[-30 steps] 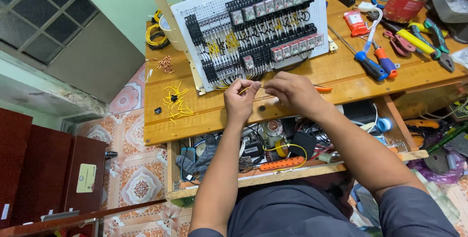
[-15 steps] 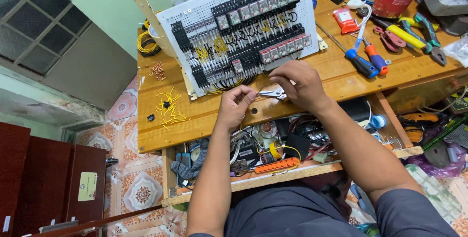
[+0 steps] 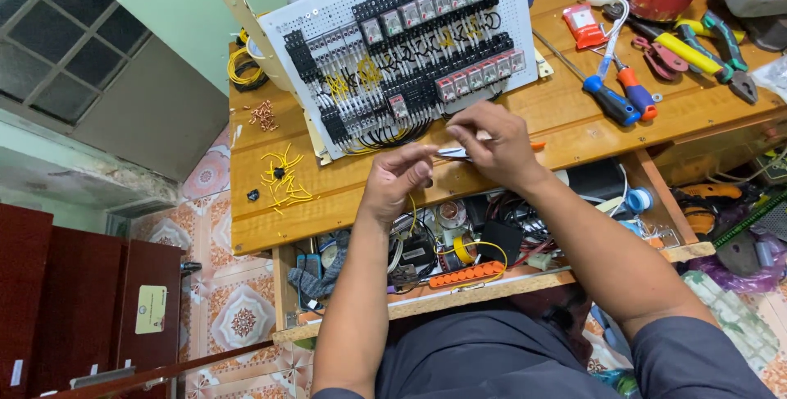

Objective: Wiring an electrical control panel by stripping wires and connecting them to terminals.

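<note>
Two hands, left hand (image 3: 399, 177) pinching yellow wire (image 3: 411, 212), right hand (image 3: 490, 146) gripping half-hidden orange-handled tool (image 3: 456, 152)

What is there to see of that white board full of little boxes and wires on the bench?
The white perforated board leans tilted on the wooden bench, against a pale frame behind it. Rows of black terminal blocks and small clear-topped relays cross it, joined by black and yellow wires looping below. Both hands work just in front of its lower edge, apparently not touching it.

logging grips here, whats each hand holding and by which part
Left hand pinches a thin yellow wire near its upper end. Right hand grips a small orange-handled tool around its middle; its handles are mostly hidden.
</note>
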